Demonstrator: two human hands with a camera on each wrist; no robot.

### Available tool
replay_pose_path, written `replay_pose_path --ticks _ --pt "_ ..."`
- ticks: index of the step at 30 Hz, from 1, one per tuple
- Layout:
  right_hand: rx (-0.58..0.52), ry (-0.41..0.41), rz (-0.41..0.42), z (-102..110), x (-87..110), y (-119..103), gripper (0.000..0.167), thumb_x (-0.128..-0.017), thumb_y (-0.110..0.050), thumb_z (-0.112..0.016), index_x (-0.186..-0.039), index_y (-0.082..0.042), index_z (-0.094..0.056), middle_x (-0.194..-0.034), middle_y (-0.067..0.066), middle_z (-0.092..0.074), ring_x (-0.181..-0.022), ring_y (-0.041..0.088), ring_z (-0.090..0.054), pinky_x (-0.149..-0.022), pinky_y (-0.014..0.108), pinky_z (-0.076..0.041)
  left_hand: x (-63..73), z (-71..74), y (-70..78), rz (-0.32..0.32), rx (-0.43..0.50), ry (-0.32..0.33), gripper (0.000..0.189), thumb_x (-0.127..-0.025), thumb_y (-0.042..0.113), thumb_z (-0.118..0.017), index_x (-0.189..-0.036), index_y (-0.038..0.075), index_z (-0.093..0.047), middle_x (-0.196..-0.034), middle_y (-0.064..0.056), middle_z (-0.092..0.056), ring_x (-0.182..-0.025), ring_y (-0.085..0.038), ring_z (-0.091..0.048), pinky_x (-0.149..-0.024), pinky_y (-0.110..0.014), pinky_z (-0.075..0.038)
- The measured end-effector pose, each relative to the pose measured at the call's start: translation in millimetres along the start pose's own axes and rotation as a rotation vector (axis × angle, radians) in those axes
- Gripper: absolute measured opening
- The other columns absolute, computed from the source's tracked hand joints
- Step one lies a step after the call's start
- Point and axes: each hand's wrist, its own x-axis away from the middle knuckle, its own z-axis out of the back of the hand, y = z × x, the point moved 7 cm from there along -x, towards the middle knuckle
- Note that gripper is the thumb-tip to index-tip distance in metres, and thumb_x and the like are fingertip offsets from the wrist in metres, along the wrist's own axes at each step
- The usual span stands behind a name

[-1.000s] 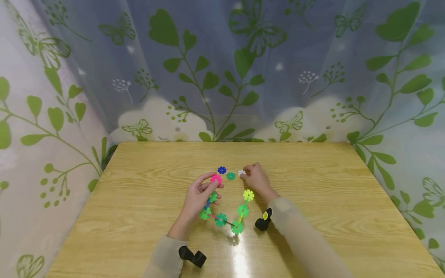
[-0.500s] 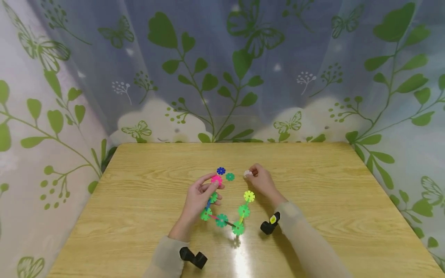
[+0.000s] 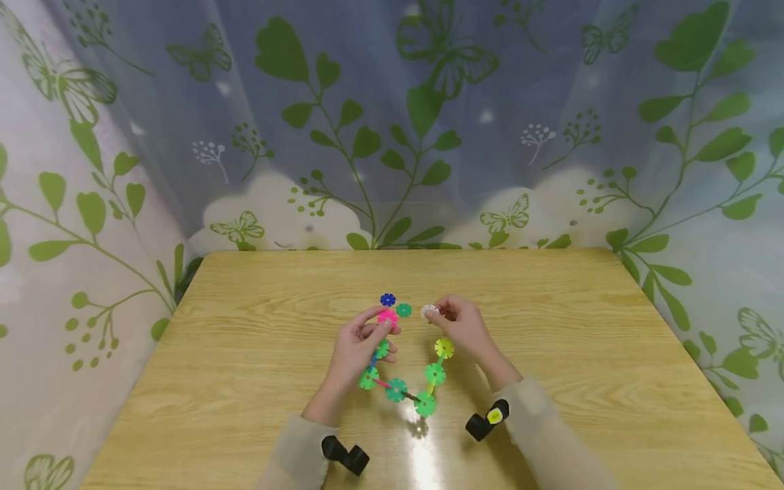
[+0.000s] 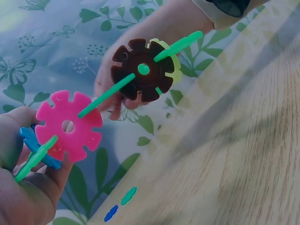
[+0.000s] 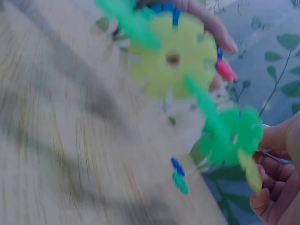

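In the head view, my left hand (image 3: 354, 352) pinches a pink notched snowflake disc (image 3: 387, 318) at the upper left end of a chain of interlocked discs. The chain hangs in a U above the table, with a green disc (image 3: 425, 404) at its bottom and a yellow disc (image 3: 444, 348) at its free right end. My right hand (image 3: 470, 330) holds a loose white disc (image 3: 429, 311) between thumb and fingers, just above the yellow end. The left wrist view shows a brown disc (image 4: 125, 68) in the chain. Motion blurs the right wrist view, where a green disc (image 5: 220, 140) overlaps my right fingers.
A dark blue disc (image 3: 388, 299) and a teal green disc (image 3: 403, 310) lie on the wooden table (image 3: 245, 327), beyond my hands. A leaf-patterned curtain (image 3: 392, 136) stands along the table's back edge. Each wrist carries a black camera (image 3: 346, 456).
My right hand moves right with the white disc, then back slightly left and nearer, the disc now turned flatter to view. My left hand keeps hold of the pink disc, almost still.
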Motion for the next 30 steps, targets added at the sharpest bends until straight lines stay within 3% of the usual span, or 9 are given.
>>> replay_pose_path --ticks 4,8,12,16,20,25,30 --pt "-0.063 -0.068 0.030 -9.7 6.4 -12.2 0.016 -0.091 -0.018 -0.063 -0.091 -0.001 -0.063 -0.082 0.015 -0.067 -0.064 0.027 -0.055 -0.048 0.020 -0.044 0.8 -4.4 1.7 -0.006 0.002 -0.004 0.038 -0.093 0.012 -0.059 -0.129 0.003 -0.051 -0.100 -0.029 -0.062 -0.065 -0.023 -0.065 -0.067 -0.052 -0.056" --pt "-0.049 -0.106 0.042 -13.5 18.6 -39.9 0.014 -0.092 -0.013 -0.060 -0.094 0.001 -0.063 -0.082 0.017 -0.067 -0.063 0.022 -0.054 -0.051 0.020 -0.045 1.2 -7.5 0.1 -0.002 0.013 -0.012 0.037 -0.093 0.012 -0.059 -0.127 0.002 -0.051 -0.102 -0.034 -0.060 -0.064 -0.022 -0.065 -0.065 -0.048 -0.058" --pt "-0.035 -0.109 0.064 -14.7 27.3 -60.2 0.013 -0.092 -0.010 -0.059 -0.095 0.002 -0.065 -0.084 0.017 -0.066 -0.066 0.014 -0.055 -0.057 0.022 -0.048 1.5 -8.7 -0.7 -0.003 0.024 -0.010 0.036 -0.093 0.013 -0.058 -0.127 0.002 -0.051 -0.103 -0.036 -0.058 -0.063 -0.021 -0.065 -0.065 -0.047 -0.058" --pt "-0.025 -0.096 0.102 -17.9 29.8 -65.4 0.013 -0.092 -0.009 -0.059 -0.093 0.003 -0.066 -0.083 0.016 -0.066 -0.066 0.018 -0.056 -0.056 0.021 -0.048 1.4 -8.8 -1.4 0.002 0.037 -0.003 0.036 -0.093 0.013 -0.058 -0.127 0.002 -0.050 -0.103 -0.037 -0.057 -0.062 -0.020 -0.064 -0.066 -0.050 -0.057" --pt "-0.010 -0.054 0.135 -20.4 29.5 -65.2 0.012 -0.091 -0.007 -0.059 -0.090 0.002 -0.067 -0.080 0.013 -0.066 -0.064 0.025 -0.055 -0.052 0.020 -0.046 -1.7 -8.1 -6.7 0.006 0.062 -0.005 0.037 -0.094 0.014 -0.058 -0.127 0.002 -0.049 -0.103 -0.036 -0.057 -0.061 -0.021 -0.064 -0.067 -0.055 -0.056" --pt "-0.009 -0.019 0.168 -26.4 23.8 -45.3 0.011 -0.091 -0.011 -0.061 -0.089 -0.004 -0.070 -0.078 0.005 -0.068 -0.061 0.025 -0.055 -0.050 0.022 -0.047 -8.8 -6.6 -20.3 0.006 0.079 -0.012 0.038 -0.092 0.020 -0.060 -0.126 0.005 -0.050 -0.100 -0.032 -0.060 -0.061 -0.022 -0.063 -0.065 -0.055 -0.056" --pt "-0.020 -0.014 0.170 -29.1 19.7 -33.1 0.013 -0.090 -0.020 -0.064 -0.084 -0.011 -0.070 -0.075 0.005 -0.065 -0.061 0.026 -0.055 -0.048 0.022 -0.045 -8.5 -8.7 -21.6 -0.023 0.051 -0.026 0.044 -0.092 0.027 -0.059 -0.131 0.008 -0.049 -0.097 -0.026 -0.061 -0.061 -0.021 -0.062 -0.064 -0.053 -0.057"
